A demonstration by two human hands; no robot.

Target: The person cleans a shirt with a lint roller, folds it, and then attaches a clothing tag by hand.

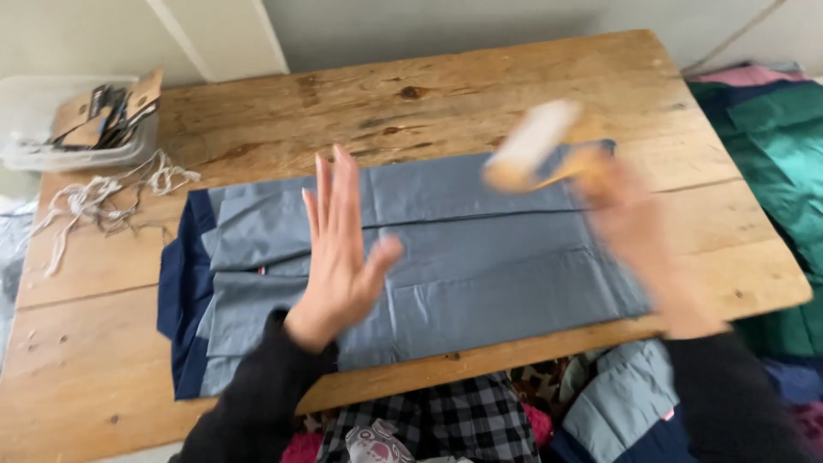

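Hands work over a grey garment (480, 266) folded flat on the wooden table (343, 111), a navy layer (182, 300) showing at its left edge; the left hand (339, 257) lies palm down on the cloth, fingers straight and close together, thumb spread, gripping nothing; the right hand (630, 219), blurred, is raised over the garment's right end and closed on a lint roller (536, 146), its pale head tilted up to the left; loose cord (94, 201) and a plastic tray (77, 120) sit at the table's left corner
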